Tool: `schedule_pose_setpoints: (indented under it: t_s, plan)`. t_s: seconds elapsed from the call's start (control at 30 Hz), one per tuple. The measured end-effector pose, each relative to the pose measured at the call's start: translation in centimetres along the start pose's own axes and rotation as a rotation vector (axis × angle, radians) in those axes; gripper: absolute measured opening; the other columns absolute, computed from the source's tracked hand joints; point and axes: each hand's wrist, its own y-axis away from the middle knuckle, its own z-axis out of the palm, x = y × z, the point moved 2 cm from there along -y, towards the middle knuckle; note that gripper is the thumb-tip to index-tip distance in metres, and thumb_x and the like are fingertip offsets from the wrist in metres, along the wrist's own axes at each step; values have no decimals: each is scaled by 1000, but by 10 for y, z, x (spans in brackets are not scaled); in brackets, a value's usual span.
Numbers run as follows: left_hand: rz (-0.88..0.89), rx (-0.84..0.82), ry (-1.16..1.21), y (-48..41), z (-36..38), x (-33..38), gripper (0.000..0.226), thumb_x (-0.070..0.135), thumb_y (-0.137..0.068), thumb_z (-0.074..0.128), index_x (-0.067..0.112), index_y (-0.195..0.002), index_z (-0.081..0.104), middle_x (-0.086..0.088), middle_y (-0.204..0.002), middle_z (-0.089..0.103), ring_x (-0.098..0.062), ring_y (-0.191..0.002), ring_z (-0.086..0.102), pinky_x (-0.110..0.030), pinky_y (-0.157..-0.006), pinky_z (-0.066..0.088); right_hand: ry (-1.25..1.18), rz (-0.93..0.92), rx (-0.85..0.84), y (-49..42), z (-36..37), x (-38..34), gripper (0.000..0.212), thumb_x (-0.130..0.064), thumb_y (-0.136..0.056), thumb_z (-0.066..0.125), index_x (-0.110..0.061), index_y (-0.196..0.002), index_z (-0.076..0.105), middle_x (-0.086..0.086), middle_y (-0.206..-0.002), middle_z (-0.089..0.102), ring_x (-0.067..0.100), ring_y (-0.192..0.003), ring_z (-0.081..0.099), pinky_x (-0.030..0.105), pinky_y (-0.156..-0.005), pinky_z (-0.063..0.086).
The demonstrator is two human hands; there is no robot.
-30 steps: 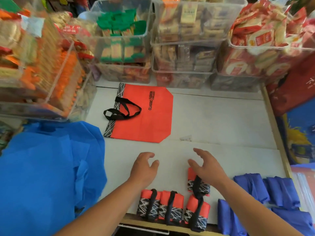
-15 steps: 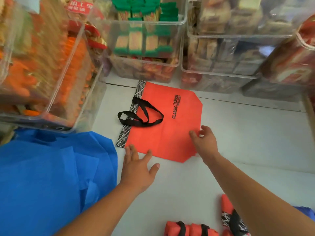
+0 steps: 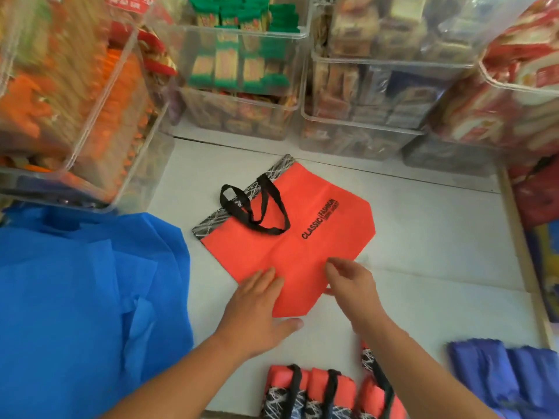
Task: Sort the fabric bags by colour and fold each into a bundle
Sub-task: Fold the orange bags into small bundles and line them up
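The likely limp, light red bag point(image 3: 290, 252) is being pressed by the flat left hand point(image 3: 257, 309); its edge is being pinched by the right hand point(image 3: 354, 285).

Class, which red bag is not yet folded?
The flat red bag, spread out in the middle; the red bundles in front are already rolled and strapped.

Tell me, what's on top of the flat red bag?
Black handles lie on the red bag. The left hand presses flat on its near edge, and the right hand pinches that edge. Anything underneath is covered.
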Motion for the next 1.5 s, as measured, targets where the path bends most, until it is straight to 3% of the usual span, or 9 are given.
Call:
schedule_pose_setpoints:
  t_s: [0.13, 0.27, 0.5, 0.67, 0.8, 0.93, 1.1, 1.37, 1.5]
  plan:
    - [81, -44, -59, 12, 26, -7, 62, 63, -84, 49, 27, -129, 71, -14, -139, 64, -44, -132, 57, -58, -102, 52, 88, 184, -431, 58, -25, 18, 24, -31, -103, 59, -10, -105, 71, 11, -91, 80, 21, -79, 77, 38, -74, 62]
    - [89, -94, 87, 19, 27, -27, 75, 77, -87, 34, 31, -138, 64, -1, -160, 41, -25, -156, 21, -40, -127, 21, 640, -232, -326, 47, -44, 23, 20, -38, -98, 62, -25, -86, 70, -5, -69, 71, 13, -64, 66, 32, -67, 55]
    - [49, -194, 258, 24, 7, -51, 47, 60, -96, 56, 44, -140, 58, 26, -160, 31, 14, -150, 5, -13, -119, 21, 934, -644, -239, -52, -16, -3, 66, -30, -93, 67, -35, -154, 42, 3, -167, 26, 28, -148, 35, 44, -107, 47]
    - [-78, -95, 485, 18, 2, -70, 40, 68, -88, 60, 49, -122, 69, 31, -145, 48, 23, -137, 29, -13, -112, 37, 1145, -755, -364, -125, 12, -35, 103, -9, -88, 66, -58, -158, 8, -9, -171, -15, 22, -152, 13, 44, -104, 48]
    - [-119, -19, 521, 9, -8, -74, 49, 78, -87, 50, 42, -114, 69, 26, -122, 65, 8, -116, 57, -19, -103, 46, 1158, -811, -398, -166, 18, -53, 63, -15, -91, 67, -47, -143, 54, 3, -158, 34, 34, -130, 41, 45, -94, 49]
    - [-134, 93, 421, -5, -16, -76, 36, 70, -96, 39, 40, -84, 55, 18, -89, 57, -6, -89, 56, -27, -78, 46, 460, -498, -424, -189, 10, -84, 26, 2, -87, 70, -23, -93, 73, 19, -105, 71, 28, -80, 70, 38, -72, 59]
    - [-91, 84, 181, -40, -32, -80, 67, 74, -95, 18, 26, -117, 60, 25, -139, 46, -1, -123, 49, -25, -100, 41, 34, 58, -394, -212, -24, -116, 24, -16, -94, 75, -5, -112, 65, 25, -109, 71, 34, -77, 77, 41, -67, 64]
    - [-213, 186, 27, -111, -60, -93, 40, 58, -101, 40, 24, -80, 46, 6, -87, 46, -27, -91, 54, -41, -80, 47, 429, -362, -119, -146, -51, -124, 23, -43, -96, 65, -22, -88, 72, -6, -84, 75, 15, -80, 71, 32, -73, 55]
    - [-159, 214, 23, -112, -58, -95, 63, 69, -90, 21, 18, -90, 59, 6, -90, 46, -21, -87, 48, -42, -79, 48, 745, -581, -181, -110, -39, -80, 26, -48, -96, 61, -29, -108, 73, -9, -118, 70, 14, -109, 63, 31, -87, 49]
